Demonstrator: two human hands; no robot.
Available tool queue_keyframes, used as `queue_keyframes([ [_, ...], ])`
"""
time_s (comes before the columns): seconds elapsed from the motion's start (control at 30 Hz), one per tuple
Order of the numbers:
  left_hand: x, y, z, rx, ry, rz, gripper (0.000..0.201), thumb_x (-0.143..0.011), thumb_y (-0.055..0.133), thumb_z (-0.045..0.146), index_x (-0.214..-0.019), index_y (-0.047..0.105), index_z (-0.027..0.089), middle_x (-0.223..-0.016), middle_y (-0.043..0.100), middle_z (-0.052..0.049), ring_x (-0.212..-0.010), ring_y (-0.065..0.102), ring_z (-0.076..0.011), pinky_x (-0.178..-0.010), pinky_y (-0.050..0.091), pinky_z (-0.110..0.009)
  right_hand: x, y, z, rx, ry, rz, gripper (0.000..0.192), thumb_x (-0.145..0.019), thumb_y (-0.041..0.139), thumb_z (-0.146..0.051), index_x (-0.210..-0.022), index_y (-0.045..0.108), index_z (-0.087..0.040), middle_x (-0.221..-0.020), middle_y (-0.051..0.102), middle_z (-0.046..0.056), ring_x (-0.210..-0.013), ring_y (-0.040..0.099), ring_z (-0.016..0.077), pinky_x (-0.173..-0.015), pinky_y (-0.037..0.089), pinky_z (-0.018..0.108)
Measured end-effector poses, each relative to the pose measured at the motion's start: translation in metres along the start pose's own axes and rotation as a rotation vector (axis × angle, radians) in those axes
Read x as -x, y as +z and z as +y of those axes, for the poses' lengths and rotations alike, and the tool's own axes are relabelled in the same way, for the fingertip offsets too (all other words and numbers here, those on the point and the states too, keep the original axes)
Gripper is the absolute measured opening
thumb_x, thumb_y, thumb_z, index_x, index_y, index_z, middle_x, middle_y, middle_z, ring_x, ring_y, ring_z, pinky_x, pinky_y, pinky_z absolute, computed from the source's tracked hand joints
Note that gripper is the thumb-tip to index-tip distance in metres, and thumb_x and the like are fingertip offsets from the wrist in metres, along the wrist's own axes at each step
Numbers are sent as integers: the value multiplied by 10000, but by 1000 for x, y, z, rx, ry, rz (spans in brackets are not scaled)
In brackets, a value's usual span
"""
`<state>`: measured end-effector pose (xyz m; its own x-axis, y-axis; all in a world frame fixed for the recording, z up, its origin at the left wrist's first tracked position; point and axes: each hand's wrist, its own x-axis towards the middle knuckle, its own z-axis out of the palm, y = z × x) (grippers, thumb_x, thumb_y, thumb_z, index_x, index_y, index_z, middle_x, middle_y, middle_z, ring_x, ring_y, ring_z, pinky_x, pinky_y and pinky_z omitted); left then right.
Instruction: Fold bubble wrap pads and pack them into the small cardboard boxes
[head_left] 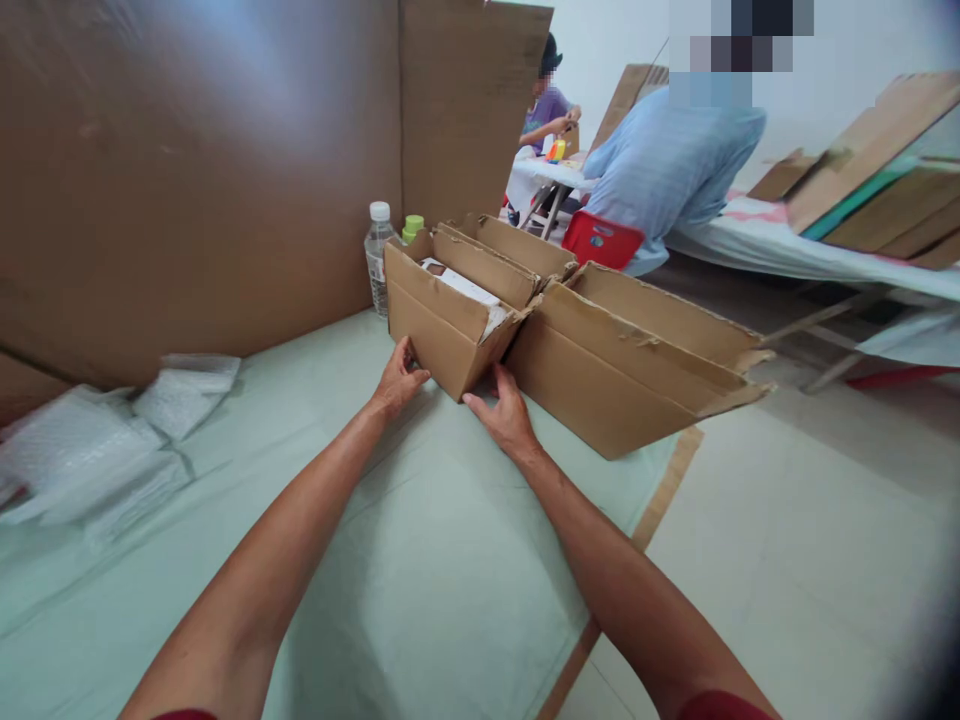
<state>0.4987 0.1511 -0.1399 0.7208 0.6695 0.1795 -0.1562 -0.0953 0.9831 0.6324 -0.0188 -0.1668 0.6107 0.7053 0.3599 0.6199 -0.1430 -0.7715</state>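
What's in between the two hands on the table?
The near corner of the small open cardboard box sits between the left hand and the right hand; both touch it, as the head view shows.

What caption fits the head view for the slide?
Both hands, left and right, grip the small open cardboard box on the pale green table cover, beside a larger box.
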Motion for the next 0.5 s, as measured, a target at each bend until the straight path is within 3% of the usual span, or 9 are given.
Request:
queue_keyframes([
  [0.1,20,10,-1,-90,21,-45,824,-695,624,220,-1480,386,145,-1515,487,-182,-1402,455,-319,-1182,346,-520,-1,-1,3,8,-23,-32,819,-842,629,-578,-1493,444,-116,-1533,435,245,-1395,473,351,-1011,541,510],
  [0.17,54,18,2,-179,47,-68,762,-707,613,218,-1447,443,150,-1508,498,-181,-1421,428,-333,-1210,283,-560,-2,-3,4,41,-53,-64,813,-858,580,-633,-1468,474,-107,-1540,424,251,-1405,464,356,-1043,520,522],
  [0.33,184,35,24,-434,123,-181,533,-674,635,158,-1206,667,141,-1348,647,-169,-1412,456,-336,-1220,304,-510,-5,-6,9,190,-170,-56,898,-840,462,-779,-1392,540,-76,-1422,539,278,-1362,494,416,-1111,409,617],
  [0.4,235,39,35,-722,256,-352,429,-775,583,181,-1185,666,86,-1387,606,-213,-1432,436,-330,-1224,308,-477,-11,-3,15,228,-214,-38,930,-828,422,-823,-1387,557,-92,-1349,587,289,-1298,545,433,-1075,429,614],
  [0.5,302,31,51,-1007,372,-444,322,-915,525,292,-1143,678,123,-1440,571,-178,-1440,437,-301,-1217,327,-417,-20,3,24,330,-301,-79,888,-869,380,-789,-1406,572,-109,-1276,598,350,-1278,550,487,-966,459,626],
])
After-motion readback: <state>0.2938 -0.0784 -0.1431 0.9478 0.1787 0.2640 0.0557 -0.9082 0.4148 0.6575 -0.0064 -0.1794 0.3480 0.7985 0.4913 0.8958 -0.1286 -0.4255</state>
